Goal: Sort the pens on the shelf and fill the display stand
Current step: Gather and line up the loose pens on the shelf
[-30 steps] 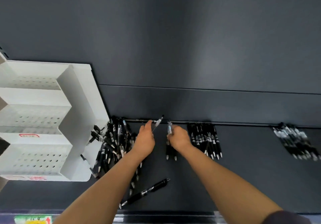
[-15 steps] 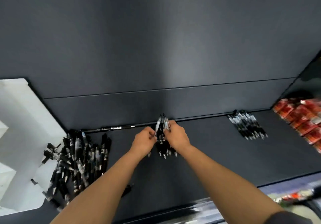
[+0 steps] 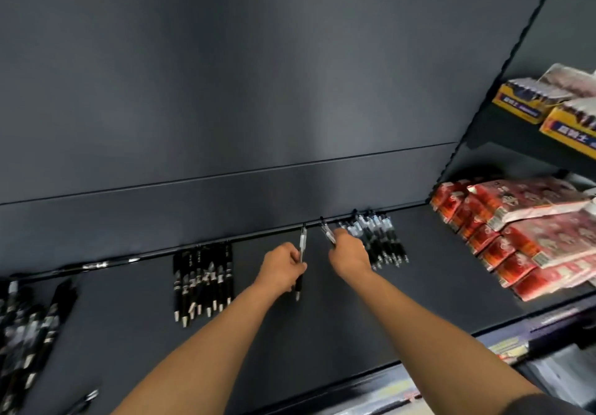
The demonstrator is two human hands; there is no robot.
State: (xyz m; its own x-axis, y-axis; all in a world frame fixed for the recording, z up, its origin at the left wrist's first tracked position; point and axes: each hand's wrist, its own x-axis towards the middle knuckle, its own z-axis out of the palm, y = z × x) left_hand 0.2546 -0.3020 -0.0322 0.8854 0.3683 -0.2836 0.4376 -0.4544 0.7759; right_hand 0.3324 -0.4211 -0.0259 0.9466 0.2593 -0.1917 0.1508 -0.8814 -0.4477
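On the dark shelf (image 3: 322, 334), my left grip (image 3: 280, 268) is closed round one clear-barrelled pen (image 3: 302, 245), its tip toward the front edge. My right grip (image 3: 350, 256) pinches a second pen (image 3: 327, 232) just beside the clear-pen row (image 3: 382, 240) at the back edge. Best done by matching barrels first, then laying each parallel, tips frontward. The unsorted heap (image 3: 29, 327) waits at the left edge; the display stand is out of view.

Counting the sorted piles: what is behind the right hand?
A row of black-and-clear pens on the dark shelf. The right hand, gripping another pen, covers the row's left end, so its count is hidden.
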